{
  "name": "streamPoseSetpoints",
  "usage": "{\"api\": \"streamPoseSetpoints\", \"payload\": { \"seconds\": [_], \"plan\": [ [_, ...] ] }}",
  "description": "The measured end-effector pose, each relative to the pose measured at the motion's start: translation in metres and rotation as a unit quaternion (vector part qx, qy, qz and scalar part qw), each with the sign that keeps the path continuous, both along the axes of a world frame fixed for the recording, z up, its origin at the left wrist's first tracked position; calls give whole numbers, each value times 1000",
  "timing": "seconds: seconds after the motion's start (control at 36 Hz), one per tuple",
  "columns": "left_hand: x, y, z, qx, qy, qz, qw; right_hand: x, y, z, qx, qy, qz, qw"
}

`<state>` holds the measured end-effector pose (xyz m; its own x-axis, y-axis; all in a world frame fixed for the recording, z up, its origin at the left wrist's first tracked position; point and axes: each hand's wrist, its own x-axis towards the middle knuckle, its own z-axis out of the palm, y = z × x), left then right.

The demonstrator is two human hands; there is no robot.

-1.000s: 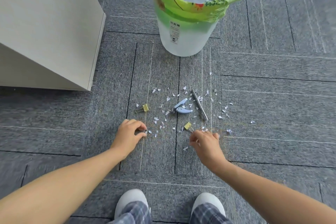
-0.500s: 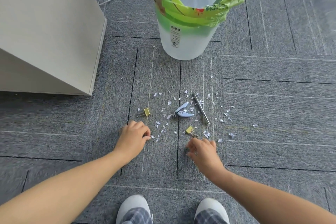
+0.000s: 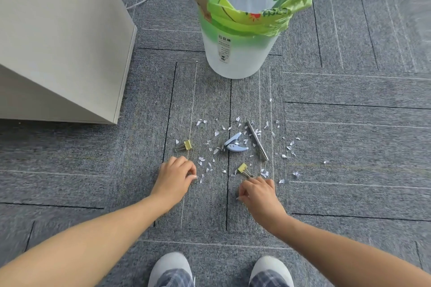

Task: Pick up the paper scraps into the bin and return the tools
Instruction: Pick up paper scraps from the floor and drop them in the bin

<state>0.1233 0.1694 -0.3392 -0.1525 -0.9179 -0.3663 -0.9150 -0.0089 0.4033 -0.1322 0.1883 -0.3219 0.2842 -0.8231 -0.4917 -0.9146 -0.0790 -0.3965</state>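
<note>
Mid-gathering, the left hand (image 3: 173,178) curled, its contents unseen, while the right hand (image 3: 258,193) pinched paper scraps (image 3: 201,159); those beyond the fingertips probably needed pinching next.

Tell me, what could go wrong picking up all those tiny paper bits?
The paper scraps are tiny and scattered on the carpet, so some may get missed. Bits could drop from the right hand before reaching the bin. The binder clip beside that hand might get binned too.
</note>
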Motion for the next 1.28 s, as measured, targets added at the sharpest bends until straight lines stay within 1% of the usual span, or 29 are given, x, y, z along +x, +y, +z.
{"api": "streamPoseSetpoints", "payload": {
  "seconds": [0.11, 0.31, 0.42, 0.56, 0.61, 0.69, 0.75, 0.81, 0.89, 0.94, 0.97, 1.03, 1.08, 1.11, 1.14, 1.19, 1.22, 1.28],
  "plan": [
    [0, -4, 0, 11, -14, -5, 1000, 2, -1, 3, -6, -28, -26, 999],
    [1, -4, -2, 22, -5, -6, 1000, 7, -8, 12, -19, -66, -56, 996],
    [4, -4, -2, 23, 3, -14, 1000, 12, -17, 20, -11, -95, -103, 990],
    [3, -4, 0, 14, -25, -47, 998, 16, -32, 30, -11, -121, -143, 982],
    [2, -3, 1, 5, -42, -70, 997, 18, -37, 32, -13, -137, -160, 977],
    [0, -3, 5, 11, -57, -91, 994, 19, -51, 44, -23, -188, -191, 963],
    [-3, -7, 9, 17, -45, -89, 995, 21, -63, 59, -37, -209, -209, 955],
    [-8, -16, 21, 7, -11, -74, 997, 21, -77, 77, -63, -232, -226, 944],
    [-22, -48, 58, -45, 85, -18, 995, 22, -104, 112, -115, -267, -222, 931],
    [-31, -79, 96, -108, 152, 17, 982, 24, -131, 142, -163, -292, -213, 918],
    [-36, -98, 117, -147, 176, 26, 973, 25, -147, 159, -202, -302, -208, 908],
    [-46, -137, 162, -240, 221, 43, 944, 28, -184, 193, -287, -319, -206, 879],
    [-55, -178, 204, -331, 262, 62, 905, 32, -222, 226, -363, -332, -209, 845],
    [-60, -198, 223, -364, 272, 65, 888, 35, -240, 241, -389, -326, -205, 837],
    [-66, -217, 240, -387, 273, 64, 879, 37, -257, 252, -407, -301, -197, 840],
    [-74, -250, 263, -402, 254, 57, 878, 39, -290, 264, -425, -222, -180, 859],
    [-78, -264, 270, -398, 237, 58, 884, 37, -304, 264, -414, -190, -176, 873],
    [-80, -287, 274, -366, 194, 66, 908, 31, -329, 260, -353, -143, -177, 908]
  ]
}}
